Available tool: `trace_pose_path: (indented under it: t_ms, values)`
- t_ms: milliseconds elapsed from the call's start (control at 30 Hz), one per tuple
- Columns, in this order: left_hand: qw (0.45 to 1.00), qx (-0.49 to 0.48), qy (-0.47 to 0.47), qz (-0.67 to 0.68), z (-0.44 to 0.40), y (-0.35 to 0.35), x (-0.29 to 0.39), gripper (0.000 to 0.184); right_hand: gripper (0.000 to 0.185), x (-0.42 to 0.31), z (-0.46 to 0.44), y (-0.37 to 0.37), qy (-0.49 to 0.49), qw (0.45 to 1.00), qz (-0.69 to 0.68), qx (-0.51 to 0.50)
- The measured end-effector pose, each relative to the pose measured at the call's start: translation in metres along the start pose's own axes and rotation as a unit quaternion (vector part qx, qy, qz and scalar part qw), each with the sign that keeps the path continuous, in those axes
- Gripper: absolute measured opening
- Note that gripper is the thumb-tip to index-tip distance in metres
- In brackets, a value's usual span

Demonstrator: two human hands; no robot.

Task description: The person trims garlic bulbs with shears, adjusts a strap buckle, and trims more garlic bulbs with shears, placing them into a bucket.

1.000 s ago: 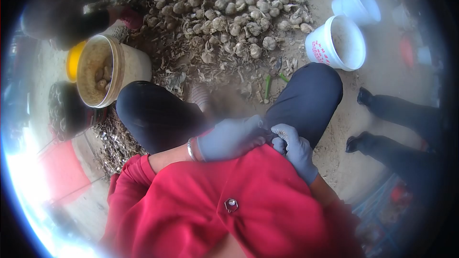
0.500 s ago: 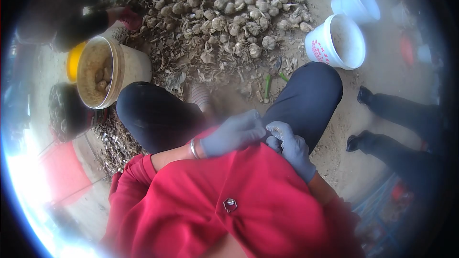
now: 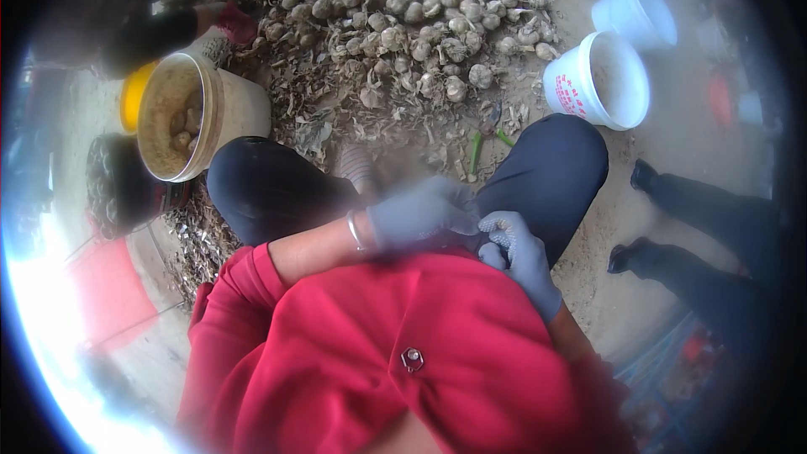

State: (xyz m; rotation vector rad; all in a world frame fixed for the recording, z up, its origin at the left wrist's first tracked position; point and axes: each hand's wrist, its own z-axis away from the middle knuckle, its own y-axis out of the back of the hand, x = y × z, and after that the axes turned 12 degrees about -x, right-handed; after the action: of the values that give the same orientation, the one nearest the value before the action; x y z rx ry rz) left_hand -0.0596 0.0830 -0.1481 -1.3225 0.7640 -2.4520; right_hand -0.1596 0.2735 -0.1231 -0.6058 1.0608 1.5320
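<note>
Both of my hands wear grey gloves and meet above my lap, between my knees. My left hand [image 3: 424, 212], below a silver bracelet [image 3: 356, 231], is bent with its fingers closed toward the other hand; what lies in them is hidden. My right hand [image 3: 519, 259] has its fingers curled into a pinch, and I cannot make out what they hold. Beyond my knees spreads a large heap of garlic bulbs [image 3: 403, 34] with dry stalks and loose skins. Two green strips [image 3: 476, 154] lie on the floor near my right knee.
On the left stands a cream bucket [image 3: 244, 105] with a few bulbs inside, and a yellow container [image 3: 133, 99] behind it. Two white buckets [image 3: 573, 84] are at the upper right. Another person's dark-clad legs [image 3: 698, 202] stretch in from the right; another person's limb shows upper left.
My left hand has moved slightly right and up, closer to the fingertips of my right hand. The whole view has shifted a little. The bulbs and buckets otherwise stay put.
</note>
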Motion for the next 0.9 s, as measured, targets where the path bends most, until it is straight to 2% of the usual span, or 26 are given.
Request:
trace_pose_path:
  t_ms: [33,133,233,367,433,533,633,800,900]
  values:
    - [1.000,0.009,0.005,0.018,-0.001,-0.001,0.001,0.008,0.043,0.001,0.000,-0.001,-0.020,0.999,-0.033,0.013]
    - [0.997,-0.020,-0.003,0.071,-0.006,0.002,-0.006,0.010,0.047,0.002,-0.004,-0.004,0.026,0.997,-0.008,0.069]
    - [0.990,-0.022,-0.011,0.140,-0.013,0.003,-0.016,0.013,0.046,0.003,-0.004,0.002,0.001,0.998,0.046,0.047]
    - [0.983,-0.019,-0.021,0.184,-0.023,0.009,-0.036,0.016,0.042,-0.004,-0.008,0.011,-0.065,0.975,-0.212,-0.028]
    - [0.981,-0.024,-0.004,0.194,-0.024,0.010,-0.038,0.018,0.038,-0.006,-0.007,0.014,-0.073,0.936,-0.340,-0.062]
    - [0.980,-0.062,-0.035,0.187,-0.029,0.018,-0.053,0.018,0.030,0.002,-0.006,0.012,-0.120,0.878,-0.461,-0.046]
    - [0.981,-0.088,-0.067,0.160,-0.024,0.014,-0.049,0.017,0.024,0.003,-0.005,0.015,-0.116,0.847,-0.513,-0.078]
    - [0.975,-0.133,-0.057,0.166,-0.031,0.016,-0.060,0.017,0.020,0.010,-0.006,0.007,-0.106,0.831,-0.545,-0.038]
    - [0.965,-0.114,0.002,0.236,-0.034,0.019,-0.060,0.015,0.022,0.008,-0.003,0.013,-0.113,0.831,-0.541,-0.060]
